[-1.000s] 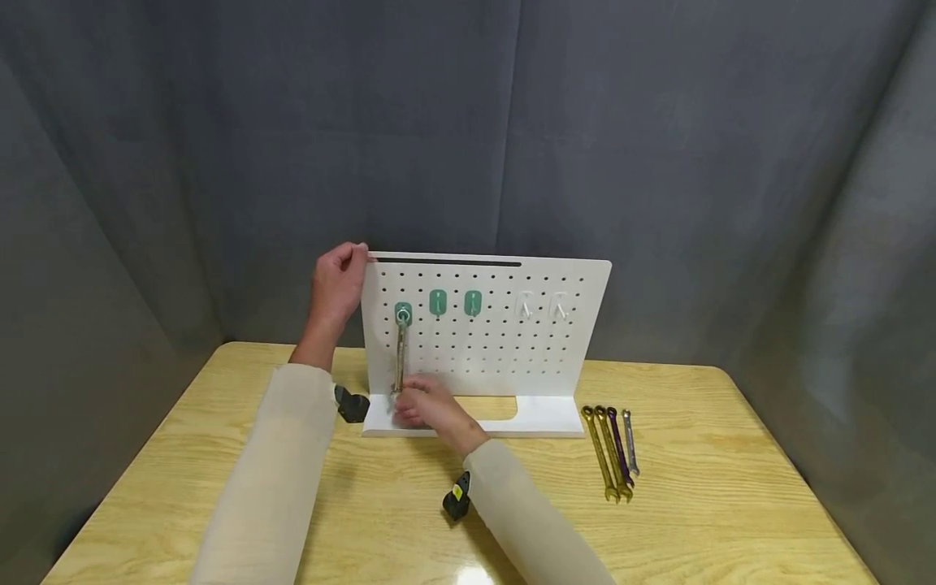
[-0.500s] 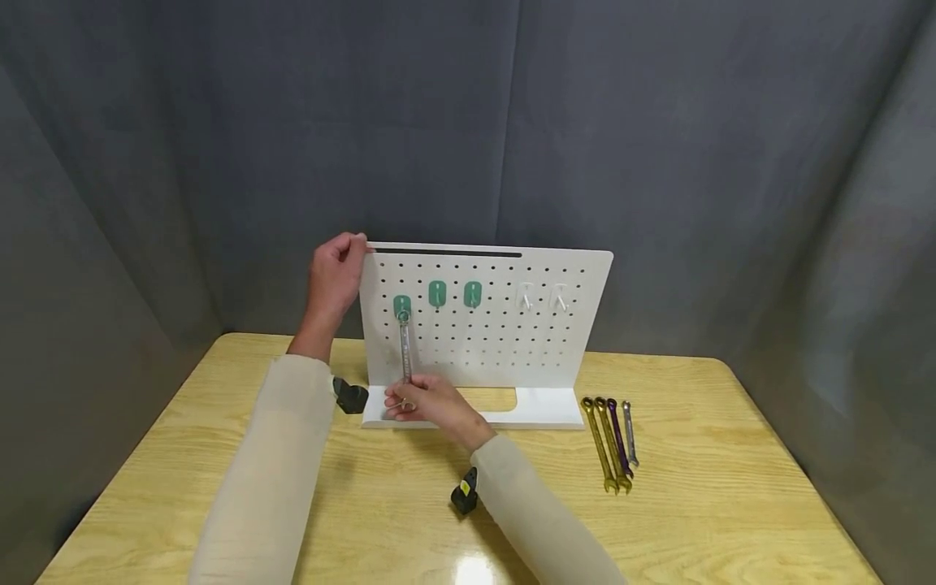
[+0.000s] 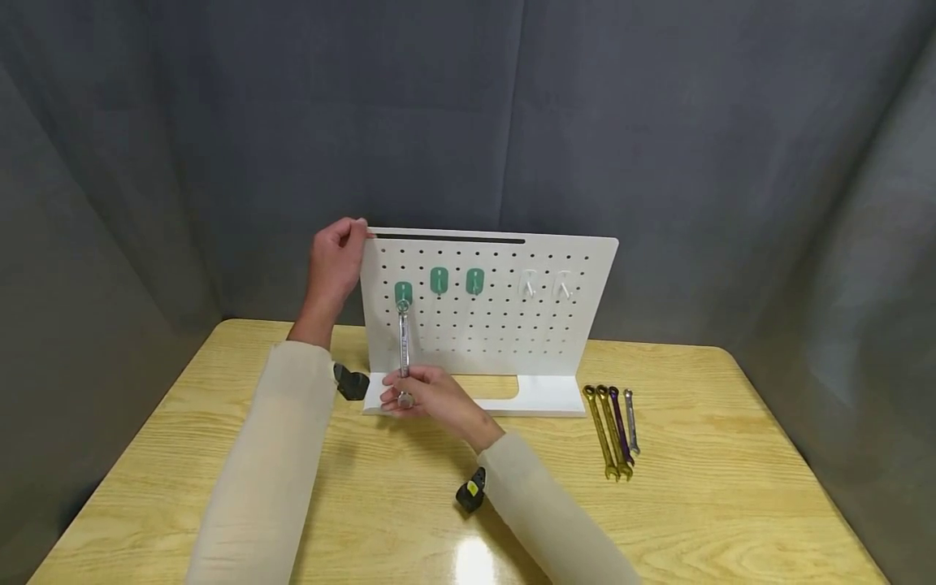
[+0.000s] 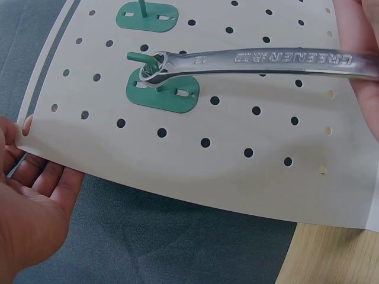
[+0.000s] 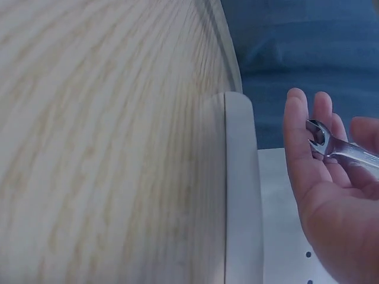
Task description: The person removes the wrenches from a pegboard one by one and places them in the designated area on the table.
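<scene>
My left hand [image 3: 336,260] pinches the top left corner of the white pegboard [image 3: 483,325]. In the head view, my right hand [image 3: 439,402] holds the lower end of a silver combination wrench [image 3: 405,345]. Its open-ended jaw lies across the fingers in the right wrist view, with the thumb near the shaft. The wrench's ring end encircles the tip area of the leftmost green hook [image 4: 139,57], and the shaft stands out from the board. Two more green hooks [image 3: 439,281] and two white hooks [image 3: 530,284] are fixed farther right.
Right of the pegboard, several wrenches lie side by side on the wooden table [image 3: 702,455]: two gold wrenches [image 3: 600,431], a purple wrench [image 3: 621,426] and a small silver wrench [image 3: 632,422]. Grey curtains [image 3: 468,122] hang behind and at both sides.
My right hand has taken hold of the wrench's lower end and drawn it outward from the board. The ring end has shifted forward on the hook. My left hand stays at the corner.
</scene>
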The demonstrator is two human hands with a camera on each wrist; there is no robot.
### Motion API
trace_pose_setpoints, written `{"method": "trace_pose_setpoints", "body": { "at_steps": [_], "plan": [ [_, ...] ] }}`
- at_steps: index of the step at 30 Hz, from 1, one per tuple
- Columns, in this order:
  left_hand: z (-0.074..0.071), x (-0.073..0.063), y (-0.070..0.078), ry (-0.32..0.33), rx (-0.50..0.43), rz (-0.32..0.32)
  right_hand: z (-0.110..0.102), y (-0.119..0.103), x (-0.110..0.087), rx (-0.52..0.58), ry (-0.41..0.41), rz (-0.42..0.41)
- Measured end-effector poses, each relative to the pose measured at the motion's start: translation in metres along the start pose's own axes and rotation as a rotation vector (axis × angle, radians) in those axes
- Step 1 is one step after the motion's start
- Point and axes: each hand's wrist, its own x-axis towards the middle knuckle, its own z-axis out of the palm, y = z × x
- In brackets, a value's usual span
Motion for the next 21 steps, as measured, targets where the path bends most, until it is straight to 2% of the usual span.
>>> {"method": "trace_pose_setpoints", "body": {
  "at_steps": [7, 16, 21],
  "plan": [
    [-0.002, -0.001, 0.002, 0.000, -0.012, -0.005, -0.001, -0.008, -0.008, -0.057, -0.068, -0.023],
    [-0.002, -0.001, 0.001, -0.002, -0.005, 0.002, 0.001, -0.014, -0.018, 0.108, -0.155, -0.011],
    [-0.001, 0.000, 0.001, 0.000, -0.005, 0.009, 0.004, -0.022, -0.025, 0.164, -0.185, -0.014]
  ]
}}
